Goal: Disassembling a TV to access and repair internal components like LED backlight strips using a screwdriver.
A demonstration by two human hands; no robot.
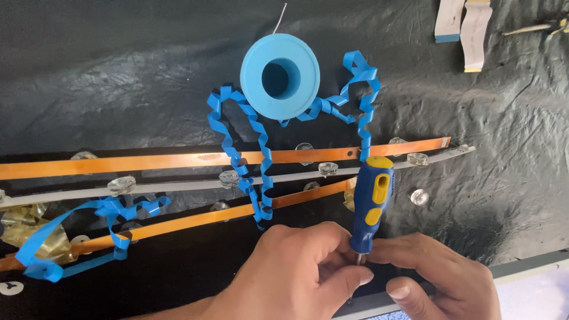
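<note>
While both hands pinch its shaft, left hand [299, 269] and right hand [435, 272] grasp one blue-and-yellow screwdriver [372, 201], upright, handle end pointing away; beyond lie two orange strips [148, 161], one grey strip [178, 186], one blue spool [280, 77].

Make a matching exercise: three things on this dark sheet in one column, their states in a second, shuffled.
1. blue plastic spool
2. blue-and-yellow screwdriver
3. curly blue tape

a. draped over the orange and grey strips
b. lying with its hole facing up
c. standing upright, tip between both hands

Pairs: 1-b, 2-c, 3-a. The left hand and right hand meet at its tip.
</note>
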